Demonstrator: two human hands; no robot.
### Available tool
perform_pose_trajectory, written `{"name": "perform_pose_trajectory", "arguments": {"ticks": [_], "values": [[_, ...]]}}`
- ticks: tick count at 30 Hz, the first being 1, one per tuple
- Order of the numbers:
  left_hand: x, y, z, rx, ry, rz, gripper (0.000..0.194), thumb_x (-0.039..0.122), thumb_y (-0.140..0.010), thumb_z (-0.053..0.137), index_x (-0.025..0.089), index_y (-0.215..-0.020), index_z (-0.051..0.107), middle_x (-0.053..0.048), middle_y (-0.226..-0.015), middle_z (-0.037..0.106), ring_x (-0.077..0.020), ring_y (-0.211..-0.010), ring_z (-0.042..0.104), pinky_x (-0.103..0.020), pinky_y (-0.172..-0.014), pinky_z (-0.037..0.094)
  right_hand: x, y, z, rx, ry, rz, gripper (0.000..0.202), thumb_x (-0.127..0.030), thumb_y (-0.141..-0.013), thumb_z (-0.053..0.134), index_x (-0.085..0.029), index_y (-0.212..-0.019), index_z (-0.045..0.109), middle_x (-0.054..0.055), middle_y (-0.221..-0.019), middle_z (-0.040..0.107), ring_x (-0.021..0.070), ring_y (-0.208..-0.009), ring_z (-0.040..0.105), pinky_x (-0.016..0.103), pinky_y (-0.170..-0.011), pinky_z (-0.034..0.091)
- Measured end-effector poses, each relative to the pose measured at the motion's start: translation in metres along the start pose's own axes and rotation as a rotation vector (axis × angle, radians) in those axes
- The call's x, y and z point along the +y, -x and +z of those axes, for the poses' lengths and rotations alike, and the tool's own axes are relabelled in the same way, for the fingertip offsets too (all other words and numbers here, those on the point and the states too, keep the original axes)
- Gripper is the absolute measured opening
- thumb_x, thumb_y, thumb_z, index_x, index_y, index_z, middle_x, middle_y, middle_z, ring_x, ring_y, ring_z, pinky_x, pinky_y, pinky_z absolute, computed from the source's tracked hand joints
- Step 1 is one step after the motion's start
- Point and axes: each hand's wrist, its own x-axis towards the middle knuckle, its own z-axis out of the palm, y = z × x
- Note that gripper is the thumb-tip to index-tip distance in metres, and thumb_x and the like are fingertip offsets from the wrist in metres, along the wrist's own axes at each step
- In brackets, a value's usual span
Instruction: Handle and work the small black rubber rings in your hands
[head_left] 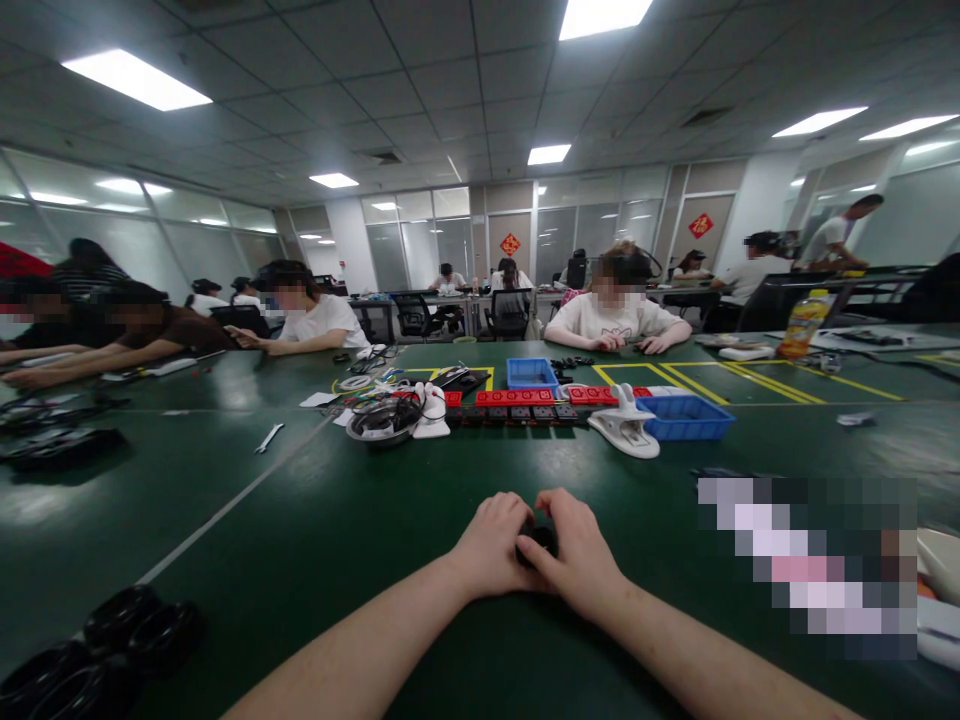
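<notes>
My left hand (495, 545) and my right hand (581, 555) meet just above the green tabletop (360, 610). Between them is a small black round object (544, 540), mostly covered by fingers, with a dark hollow showing. The fingers of both hands curl around it from either side, and my right thumb lies across its near side. Its exact kind cannot be made out. Several glossy black rings (124, 617) rest at the lower left, well away from my hands.
Ahead stand red and black socket blocks (517, 398), a white clamp-like stand (626, 430), blue bins (686, 415) and a dish of cables (382, 420). A wrench (268, 438) lies left. A drink bottle (804, 325) stands far right. People sit around the tables.
</notes>
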Motion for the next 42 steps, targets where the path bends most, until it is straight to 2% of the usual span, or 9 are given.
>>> {"name": "perform_pose_trajectory", "arguments": {"ticks": [5,11,16,22,27,30,34,38,42], "values": [[0.001,0.0,0.004,0.012,-0.07,0.017,0.046,0.05,-0.056,0.067,0.019,-0.086,0.051,-0.003,-0.087,0.05,-0.0215,-0.084,0.046,-0.034,-0.078,0.039,-0.003,-0.003,-0.001,-0.115,0.11,0.004,0.015,-0.031,-0.073,0.057,-0.018,-0.075,0.05,0.003,-0.076,0.053,0.019,-0.073,0.049,0.034,-0.07,0.037],[-0.003,-0.003,0.001,-0.022,0.001,0.014,0.036,0.04,-0.057,0.068,0.019,-0.083,0.054,-0.002,-0.088,0.052,-0.0208,-0.084,0.048,-0.032,-0.076,0.04,-0.002,-0.008,-0.006,-0.165,0.056,-0.041,0.01,-0.024,-0.071,0.058,-0.018,-0.076,0.052,0.003,-0.08,0.054,0.019,-0.077,0.048,0.034,-0.071,0.038],[-0.016,-0.006,-0.002,-0.08,0.113,0.073,0.03,0.031,-0.055,0.072,0.019,-0.079,0.058,-0.002,-0.094,0.054,-0.0205,-0.089,0.049,-0.031,-0.08,0.041,-0.006,-0.005,-0.011,-0.187,-0.104,-0.212,0.019,-0.007,-0.066,0.048,-0.019,-0.078,0.055,0.004,-0.084,0.056,0.0185,-0.083,0.049,0.035,-0.077,0.039],[-0.019,-0.007,-0.005,-0.139,0.189,0.119,0.026,0.02,-0.054,0.074,0.019,-0.078,0.064,-0.003,-0.098,0.055,-0.0222,-0.096,0.049,-0.033,-0.085,0.04,-0.014,0.004,-0.006,-0.19,-0.204,-0.41,0.024,-0.003,-0.062,0.039,-0.02,-0.067,0.056,0.0,-0.067,0.057,0.0155,-0.077,0.053,0.04,-0.096,0.03],[-0.015,-0.006,-0.008,-0.137,0.194,0.107,0.025,0.021,-0.057,0.072,0.02,-0.081,0.065,-0.003,-0.099,0.056,-0.0225,-0.095,0.05,-0.034,-0.085,0.04,-0.019,0.006,-0.01,-0.201,-0.206,-0.385,0.027,-0.003,-0.063,0.037,-0.022,-0.069,0.056,-0.001,-0.069,0.058,0.0139,-0.074,0.055,0.04,-0.101,0.026],[-0.015,-0.006,-0.006,-0.135,0.171,0.129,0.023,0.022,-0.058,0.071,0.02,-0.08,0.064,-0.002,-0.099,0.056,-0.0216,-0.095,0.05,-0.033,-0.085,0.04,-0.02,0.006,-0.015,-0.199,-0.221,-0.385,0.028,-0.003,-0.062,0.036,-0.022,-0.072,0.054,-0.001,-0.075,0.06,0.0143,-0.082,0.056,0.043,-0.102,0.023],[-0.016,-0.004,-0.004,-0.097,0.167,0.151,0.049,0.03,-0.055,0.074,0.022,-0.1,0.056,-0.002,-0.104,0.053,-0.0218,-0.094,0.049,-0.034,-0.086,0.038,-0.018,0.003,-0.02,-0.116,-0.184,-0.342,0.03,-0.006,-0.064,0.04,-0.021,-0.087,0.052,0.002,-0.087,0.06,0.0174,-0.091,0.053,0.048,-0.101,0.02],[-0.012,-0.002,-0.004,-0.039,0.161,0.069,0.065,0.046,-0.051,0.074,0.02,-0.106,0.049,-0.004,-0.101,0.051,-0.0227,-0.092,0.048,-0.035,-0.083,0.039,-0.014,-0.003,-0.018,-0.052,-0.044,-0.143,0.021,-0.02,-0.069,0.053,-0.018,-0.09,0.05,0.006,-0.088,0.056,0.0212,-0.084,0.05,0.043,-0.083,0.036],[-0.008,-0.002,-0.002,-0.033,0.052,0.046,0.057,0.055,-0.049,0.071,0.019,-0.089,0.053,-0.003,-0.089,0.052,-0.0223,-0.085,0.049,-0.035,-0.078,0.04,-0.01,-0.007,-0.011,-0.141,0.072,-0.022,0.008,-0.026,-0.074,0.053,-0.018,-0.076,0.051,0.003,-0.078,0.054,0.0185,-0.073,0.049,0.034,-0.069,0.039]]}}
